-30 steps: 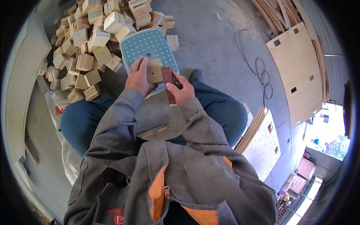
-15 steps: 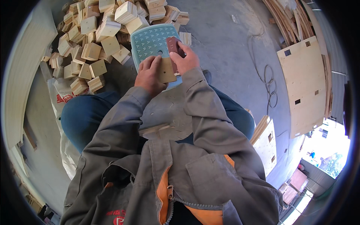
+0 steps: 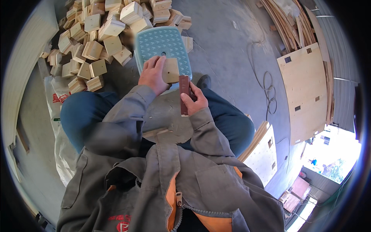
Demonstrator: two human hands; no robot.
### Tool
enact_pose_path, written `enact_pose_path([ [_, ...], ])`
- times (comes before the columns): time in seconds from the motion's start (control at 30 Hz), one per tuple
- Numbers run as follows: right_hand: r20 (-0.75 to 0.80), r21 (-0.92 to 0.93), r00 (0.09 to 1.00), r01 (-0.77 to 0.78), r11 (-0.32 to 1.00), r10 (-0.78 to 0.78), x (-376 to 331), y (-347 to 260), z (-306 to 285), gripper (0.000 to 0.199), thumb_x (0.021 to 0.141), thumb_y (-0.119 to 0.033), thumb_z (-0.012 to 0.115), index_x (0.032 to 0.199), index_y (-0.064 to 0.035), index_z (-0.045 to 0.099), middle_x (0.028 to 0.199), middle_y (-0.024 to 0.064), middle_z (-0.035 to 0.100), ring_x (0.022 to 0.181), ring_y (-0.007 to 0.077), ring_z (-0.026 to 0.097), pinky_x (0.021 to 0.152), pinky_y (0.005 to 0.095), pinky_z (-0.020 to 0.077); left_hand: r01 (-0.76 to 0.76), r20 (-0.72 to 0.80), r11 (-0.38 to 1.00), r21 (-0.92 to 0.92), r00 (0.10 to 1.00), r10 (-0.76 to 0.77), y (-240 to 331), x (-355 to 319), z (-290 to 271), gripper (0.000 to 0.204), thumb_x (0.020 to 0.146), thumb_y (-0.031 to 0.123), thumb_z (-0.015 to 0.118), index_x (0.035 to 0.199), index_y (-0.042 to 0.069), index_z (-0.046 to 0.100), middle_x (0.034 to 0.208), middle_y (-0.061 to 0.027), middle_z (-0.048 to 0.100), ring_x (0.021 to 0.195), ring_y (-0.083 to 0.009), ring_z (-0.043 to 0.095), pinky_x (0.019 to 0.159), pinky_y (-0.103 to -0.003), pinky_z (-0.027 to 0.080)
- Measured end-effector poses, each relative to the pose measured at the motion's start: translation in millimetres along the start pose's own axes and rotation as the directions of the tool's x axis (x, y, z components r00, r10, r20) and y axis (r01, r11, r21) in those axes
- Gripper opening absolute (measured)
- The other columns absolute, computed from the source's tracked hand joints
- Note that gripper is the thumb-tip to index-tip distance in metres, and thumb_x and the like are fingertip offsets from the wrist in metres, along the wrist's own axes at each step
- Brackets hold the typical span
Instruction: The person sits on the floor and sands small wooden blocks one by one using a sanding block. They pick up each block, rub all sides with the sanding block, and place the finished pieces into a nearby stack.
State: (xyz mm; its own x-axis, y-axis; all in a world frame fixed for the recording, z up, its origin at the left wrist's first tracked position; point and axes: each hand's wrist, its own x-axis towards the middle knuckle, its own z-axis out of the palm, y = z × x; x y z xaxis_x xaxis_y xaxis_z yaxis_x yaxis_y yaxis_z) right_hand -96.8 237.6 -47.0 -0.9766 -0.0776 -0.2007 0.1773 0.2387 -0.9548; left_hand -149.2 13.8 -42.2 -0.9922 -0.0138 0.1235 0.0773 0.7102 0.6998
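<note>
Left hand [image 3: 152, 75] clamped on pale, flat, square wooden block [image 3: 170, 70]; right hand [image 3: 193, 99] grips narrow reddish-brown sanding strip [image 3: 184, 94].

sack [image 3: 58, 116]: white woven bag with red and green print, lying on the floor at nine o'clock, beside the person's left knee.
jacket label [image 3: 119, 223]: red print, six o'clock.

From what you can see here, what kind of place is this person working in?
Probably a small woodworking workshop. A heap of cut wooden blocks lies on the concrete floor, plywood panels with cut-out holes lean nearby, and the left hand holds a wooden piece while the right hand grips a sanding block.
</note>
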Motion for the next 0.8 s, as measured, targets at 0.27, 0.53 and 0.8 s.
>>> enact_pose_path([
  [0.27,-0.031,0.012,0.997,0.072,0.997,-0.072,69,-17,13,0.059,0.09,-0.017,0.079,0.144,0.0014,0.062,0.129,0.0102,0.072,0.114,0.0153,0.068,0.1,0.0317,0.0542,0.015,0.041,1.0,-0.003,0.999,-0.015,-4,0,-1,0.101,0.063,0.019,0.091,0.153,0.006,0.047,0.151,-0.0155,0.048,0.142,-0.0406,0.045,0.119,-0.045,0.043],
  [0.53,0.136,0.148,0.986,-0.113,0.982,0.093,148,-40,21,0.059,0.092,-0.018,0.077,0.146,0.0001,0.062,0.126,0.0128,0.073,0.111,0.0143,0.069,0.095,0.0301,0.0557,0.06,0.031,0.998,0.02,0.998,-0.061,-3,-1,2,0.107,0.063,0.023,0.096,0.156,0.011,0.043,0.153,-0.0159,0.046,0.144,-0.0403,0.042,0.119,-0.046,0.043],
  [0.8,0.135,0.177,0.954,-0.288,0.941,0.266,58,3,-10,0.054,0.098,-0.017,0.074,0.148,-0.0009,0.06,0.127,0.0107,0.072,0.11,0.0139,0.068,0.095,0.0281,0.0549,0.05,0.015,0.999,0.018,0.999,-0.05,-1,-1,5,0.109,0.062,0.023,0.096,0.156,0.012,0.041,0.153,-0.0169,0.045,0.143,-0.0413,0.043,0.119,-0.046,0.043],
])
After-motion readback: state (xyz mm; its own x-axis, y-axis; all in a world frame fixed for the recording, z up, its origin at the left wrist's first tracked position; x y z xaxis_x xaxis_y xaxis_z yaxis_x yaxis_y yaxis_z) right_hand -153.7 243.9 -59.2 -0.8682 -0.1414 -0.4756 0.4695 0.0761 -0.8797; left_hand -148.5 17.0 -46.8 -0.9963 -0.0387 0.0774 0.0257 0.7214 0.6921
